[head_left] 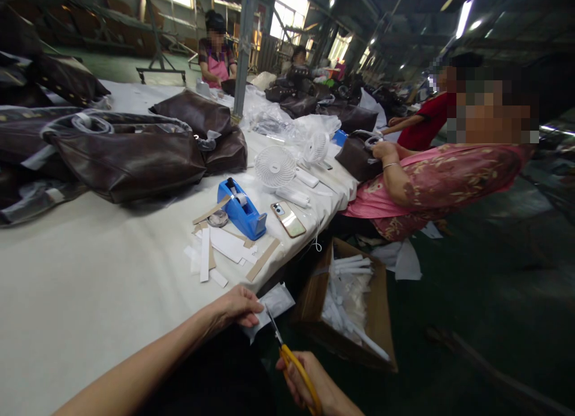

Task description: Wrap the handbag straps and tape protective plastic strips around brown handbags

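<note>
My left hand [240, 305] pinches one end of a white wrapped packet [277, 301] in front of the table's edge. What is inside the packet I cannot make out. Yellow-handled scissors [297, 368] are gripped in my right hand [309, 383], pointing up and to the left. Their blades [272, 323] reach the packet close to my left fingertips; whether they cut into it I cannot tell. Beyond my left hand, white and brown card strips [220, 248] lie on the table beside a blue tape dispenser [242, 209].
A phone [288, 219] and white fans [275, 166] stand or lie on the white-covered table [112, 284]. Dark brown bags [130, 158] are piled at left. Below the edge sits a cardboard box [389, 320] with white wrapping. A co-worker [426, 176] handles a bag at right.
</note>
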{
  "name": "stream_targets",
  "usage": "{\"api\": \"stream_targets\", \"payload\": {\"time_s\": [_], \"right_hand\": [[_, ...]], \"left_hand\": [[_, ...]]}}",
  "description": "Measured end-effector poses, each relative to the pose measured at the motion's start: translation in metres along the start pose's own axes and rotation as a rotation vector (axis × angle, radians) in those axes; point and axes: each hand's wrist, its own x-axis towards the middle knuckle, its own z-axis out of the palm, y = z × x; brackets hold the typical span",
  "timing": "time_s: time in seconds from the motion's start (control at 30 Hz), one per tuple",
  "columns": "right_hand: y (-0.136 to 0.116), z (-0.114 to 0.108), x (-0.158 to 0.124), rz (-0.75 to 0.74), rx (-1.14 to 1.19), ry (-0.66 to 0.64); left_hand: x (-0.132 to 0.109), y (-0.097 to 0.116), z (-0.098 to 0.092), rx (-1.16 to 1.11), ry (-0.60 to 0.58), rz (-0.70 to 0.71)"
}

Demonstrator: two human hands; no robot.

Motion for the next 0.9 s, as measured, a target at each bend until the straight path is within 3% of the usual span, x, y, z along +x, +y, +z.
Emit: {"api": "stream_targets", "payload": {"time_s": [0.3, 0.9], "right_hand": [[0.010, 0.003, 0.004, 0.033, 0.045, -0.020], [0.032, 0.016, 0.013, -0.009, 0.052, 0.089]], "left_hand": [[-0.003, 0.003, 0.008, 0.055, 0.006, 0.022], [-0.007, 0.005, 0.012, 0.124, -0.041, -0.037]]}}
